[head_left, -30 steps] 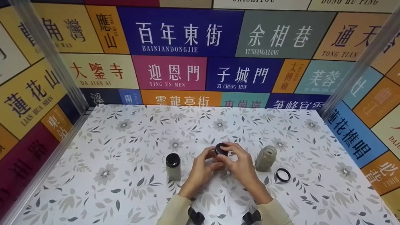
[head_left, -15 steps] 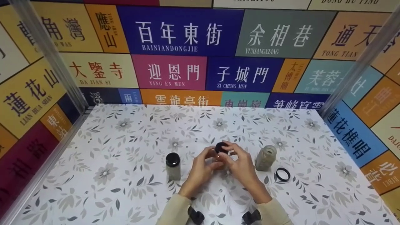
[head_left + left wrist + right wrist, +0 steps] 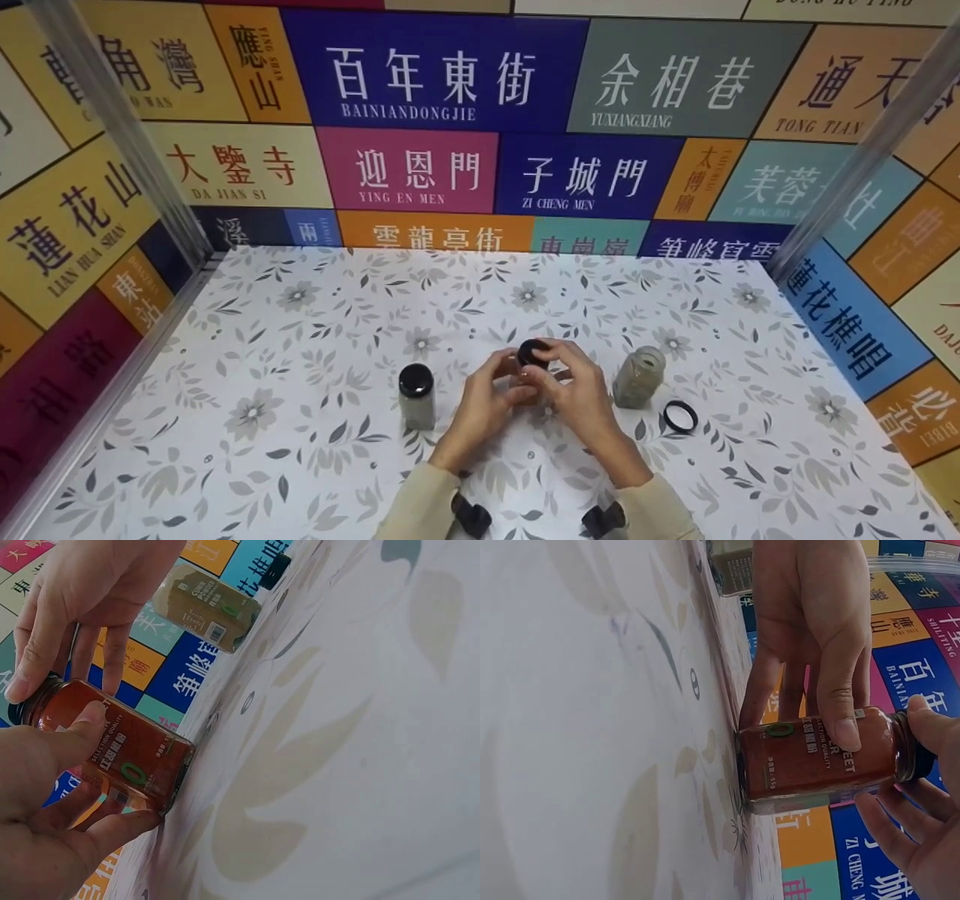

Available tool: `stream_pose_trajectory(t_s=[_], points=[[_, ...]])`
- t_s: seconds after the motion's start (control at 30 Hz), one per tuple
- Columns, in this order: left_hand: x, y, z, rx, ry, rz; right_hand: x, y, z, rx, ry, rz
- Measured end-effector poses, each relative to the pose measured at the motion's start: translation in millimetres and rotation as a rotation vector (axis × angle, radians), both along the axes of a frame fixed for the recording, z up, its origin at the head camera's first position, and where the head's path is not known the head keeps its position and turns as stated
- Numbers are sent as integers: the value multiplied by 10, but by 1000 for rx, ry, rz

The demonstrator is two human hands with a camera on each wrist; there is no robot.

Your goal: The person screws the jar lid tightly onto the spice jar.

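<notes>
Near the middle of the table, my left hand [image 3: 486, 405] grips the body of a glass spice jar [image 3: 124, 739] filled with red powder. Its thumb lies across the label, and the jar's base is at the tabletop. My right hand [image 3: 583, 394] pinches the jar's black lid [image 3: 533, 352] between thumb and fingers. From the head view the jar's body is mostly hidden by both hands. The right wrist view shows the lid on the jar's neck. Whether it is loose or tight I cannot tell.
To the right stands an uncapped jar of cumin powder [image 3: 639, 381]. Beside it lies a black ring-like cap [image 3: 680, 417], pale in its centre. A similar jar with a black lid [image 3: 416, 397] stands upright left of my hands. Patterned panels [image 3: 420, 172] enclose the floral-covered table [image 3: 337, 300].
The fingers of my right hand have shifted slightly around the lid. My left hand keeps its hold on the jar, and the other jars stay where they were.
</notes>
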State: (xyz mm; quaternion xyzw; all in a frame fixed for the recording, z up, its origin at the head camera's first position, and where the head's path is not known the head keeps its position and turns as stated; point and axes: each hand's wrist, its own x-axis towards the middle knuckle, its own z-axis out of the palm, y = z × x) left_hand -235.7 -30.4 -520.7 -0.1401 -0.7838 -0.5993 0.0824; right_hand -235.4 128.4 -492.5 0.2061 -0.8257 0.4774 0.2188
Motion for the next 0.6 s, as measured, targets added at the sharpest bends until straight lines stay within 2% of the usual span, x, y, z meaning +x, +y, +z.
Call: stream_pose_trajectory(t_s=[0.4, 0.6], points=[[-5, -1, 1, -4, -9, -2, 3, -11, 10, 0, -7, -10], [-1, -11, -16, -22, 32, -5, 5, -22, 18, 6, -1, -21]])
